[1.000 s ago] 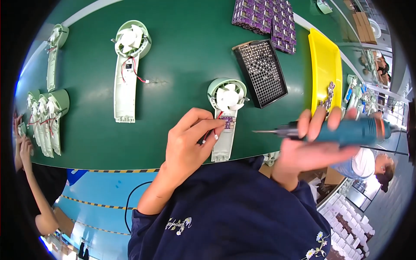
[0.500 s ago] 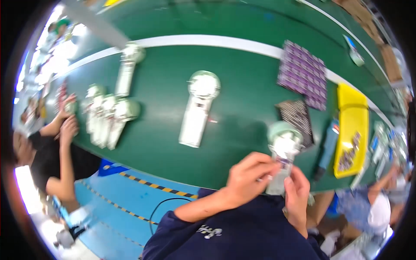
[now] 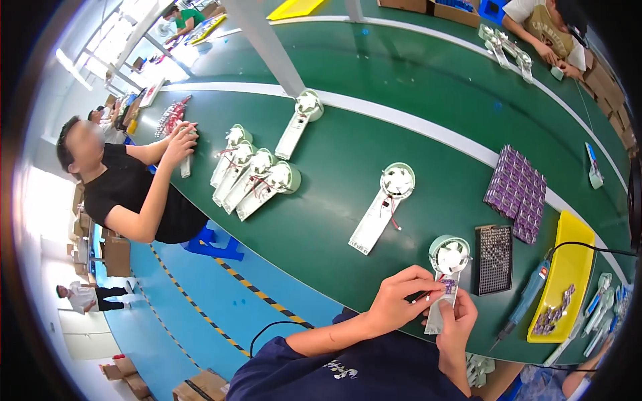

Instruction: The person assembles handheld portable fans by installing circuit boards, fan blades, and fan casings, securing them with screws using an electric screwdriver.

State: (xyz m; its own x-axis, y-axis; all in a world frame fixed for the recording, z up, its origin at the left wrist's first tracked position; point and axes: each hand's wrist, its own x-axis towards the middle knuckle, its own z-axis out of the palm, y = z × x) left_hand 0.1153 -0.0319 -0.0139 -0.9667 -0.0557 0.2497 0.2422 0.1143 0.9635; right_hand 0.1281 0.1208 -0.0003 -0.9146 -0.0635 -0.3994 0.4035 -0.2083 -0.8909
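Observation:
In front of me is a handheld fan's open half [image 3: 449, 255], with white blades in a pale green ring and a white handle below. My right hand [image 3: 458, 321] grips this handle, thumb across its front. A small purple circuit board [image 3: 449, 287] sits in the top of the handle, just under the ring. At the board's left edge, my left hand [image 3: 401, 297] pinches with thumb and forefinger. A thin red wire [image 3: 424, 296] with pale ends shows beside those fingertips. The left fingers partly cover where board and wire meet.
Another open fan [image 3: 378, 220] lies left; several more [image 3: 257, 180] lie farther left, near a co-worker [image 3: 127, 177]. To the right are purple board panels [image 3: 515, 190], a black tray of small parts [image 3: 493, 260], a blue electric screwdriver [image 3: 528, 294] and a yellow tray [image 3: 576, 247].
My view has turned left, so the table's things sit farther right and lower in the picture, and it is sharper. Both hands remain at the fan, left fingertips still by the circuit board.

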